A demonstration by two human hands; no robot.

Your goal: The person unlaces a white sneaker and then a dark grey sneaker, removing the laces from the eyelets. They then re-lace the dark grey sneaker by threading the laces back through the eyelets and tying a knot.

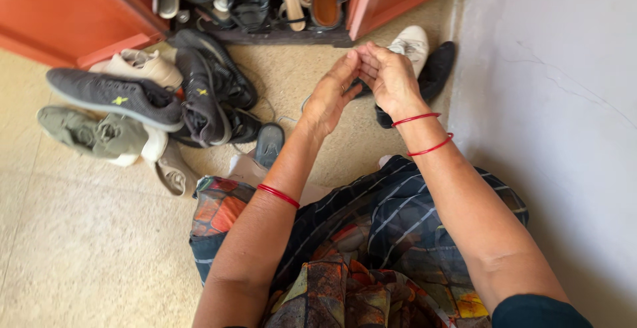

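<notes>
Hands | left hand (330,97) and right hand (388,76) meet fingertip to fingertip, seemingly empty | black shoe (434,72) below

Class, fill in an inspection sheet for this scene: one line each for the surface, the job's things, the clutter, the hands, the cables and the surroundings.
Surface: speckled beige floor, bare in the left foreground.
Job's things: black shoe and white shoe lie just beyond the hands.
Clutter: dark grey sneaker, olive shoe, beige shoe and black sneakers piled on the left.
Hands: left hand and right hand meet at the fingertips; nothing visibly held.
Cables: nothing seen.
Surroundings: open orange cabinet stuffed with shoes; grey wall on the right.
</notes>
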